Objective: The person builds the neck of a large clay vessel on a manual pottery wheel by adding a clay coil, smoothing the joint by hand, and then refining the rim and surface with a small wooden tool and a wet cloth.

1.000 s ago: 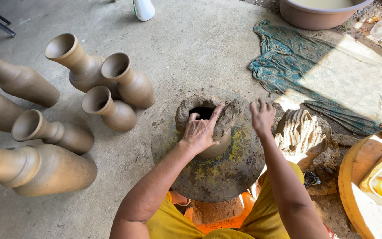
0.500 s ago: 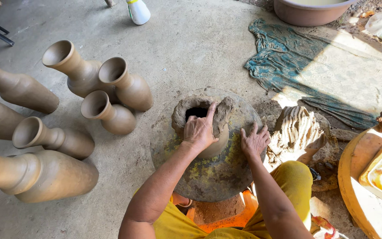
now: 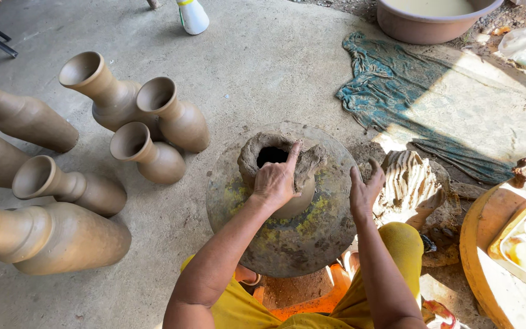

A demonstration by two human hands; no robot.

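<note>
Concrete floor around us holds finished vases (image 3: pixel 153 131) at left, while our left hand (image 3: pixel 275 180) presses the rough, barely opened clay lump (image 3: pixel 254 159) on the wheel (image 3: pixel 287 244), right hand (image 3: pixel 365 190) released, shaping mostly left.

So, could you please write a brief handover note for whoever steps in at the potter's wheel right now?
Left hand: resting on the rough clay lump, index finger reaching to the rim of its hollow.
Right hand: open, palm inward, at the right edge of the wheel disc, holding nothing.
Things: the lump sits at the disc's centre; a ridged pile of spare clay lies just right of it; the finished vases stand and lie to the left.
Done: lump opened with a hole.
Left: walls are thick and uneven, not yet shaped.
</note>
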